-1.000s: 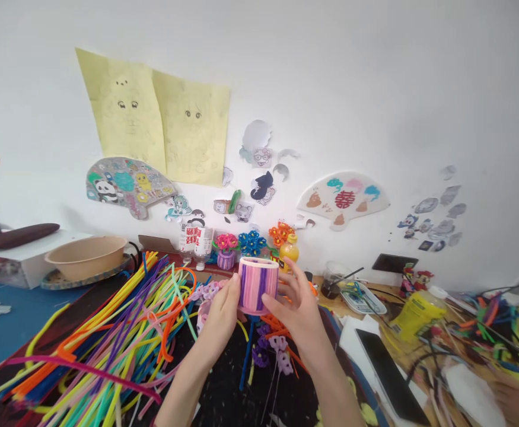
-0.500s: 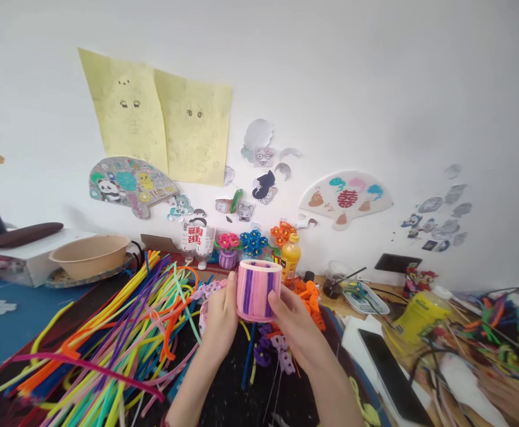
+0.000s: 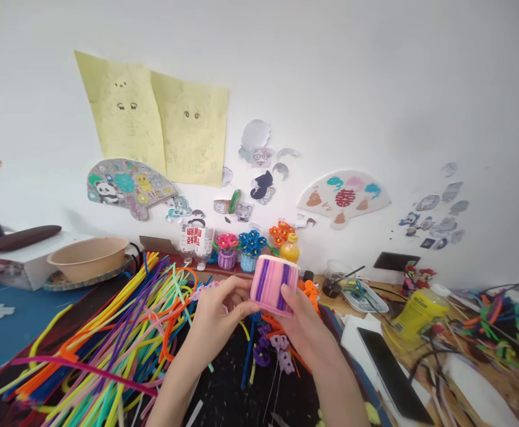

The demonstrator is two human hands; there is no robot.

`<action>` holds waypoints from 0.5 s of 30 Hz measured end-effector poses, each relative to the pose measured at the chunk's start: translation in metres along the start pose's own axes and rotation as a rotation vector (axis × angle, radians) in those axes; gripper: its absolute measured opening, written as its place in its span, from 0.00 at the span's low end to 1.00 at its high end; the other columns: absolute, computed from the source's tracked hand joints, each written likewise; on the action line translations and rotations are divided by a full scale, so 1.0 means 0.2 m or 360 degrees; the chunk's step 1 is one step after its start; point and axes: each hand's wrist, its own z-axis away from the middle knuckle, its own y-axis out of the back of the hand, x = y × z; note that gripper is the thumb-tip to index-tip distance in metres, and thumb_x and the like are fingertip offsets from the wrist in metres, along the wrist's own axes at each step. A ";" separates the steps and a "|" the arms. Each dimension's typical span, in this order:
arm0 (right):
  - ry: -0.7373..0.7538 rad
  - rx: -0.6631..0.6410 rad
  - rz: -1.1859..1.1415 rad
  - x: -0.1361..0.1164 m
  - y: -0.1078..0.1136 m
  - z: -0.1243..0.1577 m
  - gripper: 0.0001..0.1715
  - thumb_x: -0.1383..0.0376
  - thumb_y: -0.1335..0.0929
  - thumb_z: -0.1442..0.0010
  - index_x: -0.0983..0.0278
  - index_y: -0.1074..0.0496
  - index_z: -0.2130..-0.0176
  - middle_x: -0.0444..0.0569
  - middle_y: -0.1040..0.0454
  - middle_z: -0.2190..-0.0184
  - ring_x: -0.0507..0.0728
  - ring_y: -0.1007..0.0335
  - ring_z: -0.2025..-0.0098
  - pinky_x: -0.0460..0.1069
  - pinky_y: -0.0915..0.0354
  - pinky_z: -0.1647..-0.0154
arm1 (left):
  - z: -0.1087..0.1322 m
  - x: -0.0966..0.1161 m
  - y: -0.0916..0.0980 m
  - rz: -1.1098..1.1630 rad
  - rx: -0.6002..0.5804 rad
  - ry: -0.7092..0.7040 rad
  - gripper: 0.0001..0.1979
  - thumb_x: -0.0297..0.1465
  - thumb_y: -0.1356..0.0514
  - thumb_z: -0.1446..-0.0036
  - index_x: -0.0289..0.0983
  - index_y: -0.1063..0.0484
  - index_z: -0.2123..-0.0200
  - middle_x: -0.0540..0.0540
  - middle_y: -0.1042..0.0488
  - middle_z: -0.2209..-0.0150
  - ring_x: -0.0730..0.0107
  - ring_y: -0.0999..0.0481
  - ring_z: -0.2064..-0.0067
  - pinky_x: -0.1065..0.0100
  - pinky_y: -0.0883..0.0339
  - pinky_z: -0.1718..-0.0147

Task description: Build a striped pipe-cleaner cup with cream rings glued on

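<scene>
A small round pot covered in pink, purple and pale pink pipe cleaners is held up over the table, tilted. My right hand grips it from the right, thumb on its striped side. At the lower left rim, the thumb and fingers of my left hand are closed on its edge. Purple and lilac pipe-cleaner flowers on thin stems lie below the hands. Behind the pot stand small pots with pink flowers and blue flowers.
Loose pipe cleaners in many colours cover the left of the dark mat. A tan basin stands further left. To the right are a phone, a yellow bottle and a tray. A juice bottle stands behind.
The pot has moved to the right and slightly up, and it now tilts. My left hand has shifted from flat along its side to a pinch at the lower left edge.
</scene>
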 end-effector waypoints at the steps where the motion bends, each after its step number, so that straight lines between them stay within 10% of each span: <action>1: -0.0001 -0.0007 0.0011 0.00 0.00 0.00 0.27 0.50 0.24 0.50 0.66 0.22 0.58 0.53 0.19 0.59 0.64 0.24 0.54 0.60 0.33 0.46 | 0.00 0.00 0.00 0.0008 -0.0008 -0.0007 0.15 0.42 0.34 0.48 0.36 0.23 0.65 0.47 0.22 0.73 0.67 0.25 0.73 0.71 0.34 0.72; 15: -0.0039 -0.0008 0.0013 0.00 0.00 0.02 0.21 0.57 0.21 0.56 0.63 0.21 0.63 0.49 0.18 0.67 0.62 0.21 0.62 0.56 0.29 0.53 | 0.02 0.02 0.05 0.0083 -0.0037 -0.0059 0.15 0.40 0.30 0.53 0.34 0.24 0.71 0.53 0.28 0.81 0.76 0.35 0.78 0.75 0.44 0.77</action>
